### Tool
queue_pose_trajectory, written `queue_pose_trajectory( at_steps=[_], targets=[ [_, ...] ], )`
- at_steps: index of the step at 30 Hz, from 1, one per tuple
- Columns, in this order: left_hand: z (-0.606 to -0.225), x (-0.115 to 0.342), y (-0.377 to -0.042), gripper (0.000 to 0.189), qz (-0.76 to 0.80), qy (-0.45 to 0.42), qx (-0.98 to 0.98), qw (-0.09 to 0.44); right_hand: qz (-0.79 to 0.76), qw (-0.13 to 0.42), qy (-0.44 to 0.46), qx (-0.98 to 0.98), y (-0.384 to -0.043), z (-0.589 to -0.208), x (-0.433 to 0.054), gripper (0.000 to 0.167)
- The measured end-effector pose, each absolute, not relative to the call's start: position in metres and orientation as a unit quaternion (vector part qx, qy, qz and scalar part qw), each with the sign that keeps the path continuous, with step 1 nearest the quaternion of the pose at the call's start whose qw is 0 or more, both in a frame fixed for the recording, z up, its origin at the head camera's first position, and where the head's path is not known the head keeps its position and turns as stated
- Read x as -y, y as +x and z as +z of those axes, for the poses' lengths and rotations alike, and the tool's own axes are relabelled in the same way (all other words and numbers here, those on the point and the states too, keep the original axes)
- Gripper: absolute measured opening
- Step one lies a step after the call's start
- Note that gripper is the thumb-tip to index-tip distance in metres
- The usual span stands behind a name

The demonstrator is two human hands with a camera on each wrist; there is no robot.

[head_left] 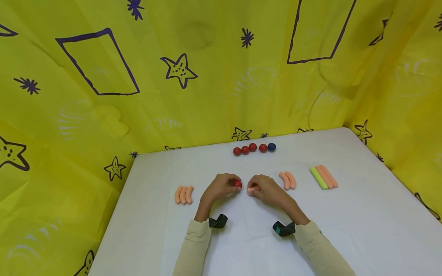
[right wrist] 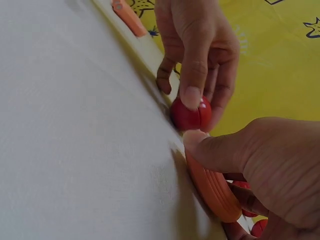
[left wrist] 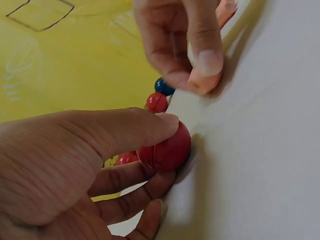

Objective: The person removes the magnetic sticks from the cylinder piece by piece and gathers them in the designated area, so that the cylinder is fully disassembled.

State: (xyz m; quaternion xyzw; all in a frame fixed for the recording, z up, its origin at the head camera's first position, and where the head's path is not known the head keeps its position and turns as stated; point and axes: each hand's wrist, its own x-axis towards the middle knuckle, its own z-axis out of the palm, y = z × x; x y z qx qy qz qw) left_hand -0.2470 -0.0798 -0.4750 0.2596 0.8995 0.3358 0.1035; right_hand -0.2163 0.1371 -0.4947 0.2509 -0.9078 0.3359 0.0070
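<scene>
Over the middle of the white table, my left hand (head_left: pixel 218 188) pinches a shiny red ball (left wrist: pixel 172 150) between thumb and fingers. A thin seam line runs round the ball. Close to its right, my right hand (head_left: pixel 267 189) holds a curved orange piece (right wrist: pixel 212 187) with grooves along its side, thumb at one end. In the right wrist view, that end comes right up near the red ball. Both are held low over the cloth. Part of the curved piece is hidden behind the fingers in the head view.
At the back lie several red balls (head_left: pixel 253 147) and one blue ball (head_left: pixel 271 147) in a row. Three curved orange pieces (head_left: pixel 183 195) lie left, two more curved pieces (head_left: pixel 291 180) right. Farther right are a green stick (head_left: pixel 318 178) and two straight orange sticks (head_left: pixel 329 176). Yellow curtains surround the white table (head_left: pixel 376 199).
</scene>
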Motion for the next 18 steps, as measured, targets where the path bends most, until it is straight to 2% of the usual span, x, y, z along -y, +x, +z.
queue_pose_trajectory(
  at_steps=[18],
  targets=[
    [-0.4795, 0.0858, -0.2516, 0.027, 0.367, 0.207, -0.901, 0.099, 0.350, -0.009, 0.244, 0.904, -0.2164, -0.4939, -0.1396, 0.006]
  ],
)
